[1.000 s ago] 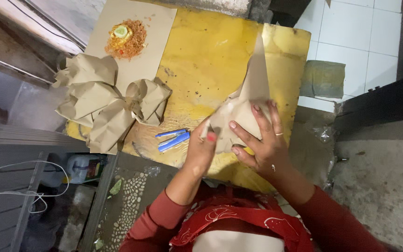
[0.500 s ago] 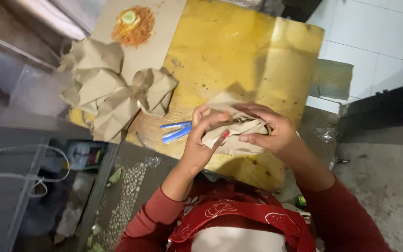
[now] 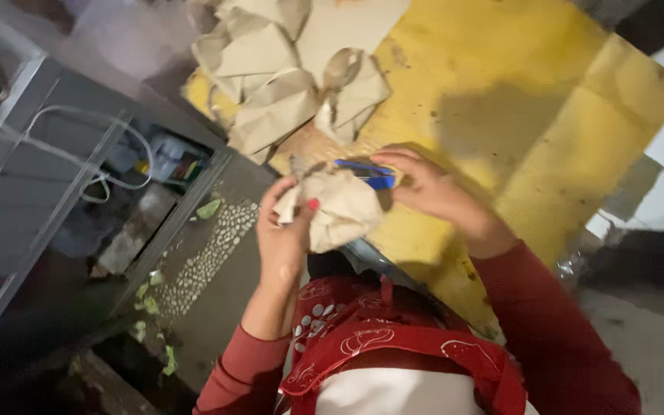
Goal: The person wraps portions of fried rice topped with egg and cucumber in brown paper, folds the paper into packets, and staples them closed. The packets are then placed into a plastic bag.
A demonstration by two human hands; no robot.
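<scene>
Brown paper parcel: crumpled, folded shut, creased all over, pale tan; held above near edge of yellow tabletop. Left hand: grip clamped on parcel's left side, thumb pressed into the paper. Right hand: fingers at the blue object just beside the parcel; grip closed on it or merely touching, cannot tell. Blue object: partly covered by fingers, kind unclear. Heap of folded brown parcels on tabletop beyond, upper part cut off by frame edge. Parcel contents hidden. Picture blurred throughout; area left of tabletop dark, white cable discernible.
</scene>
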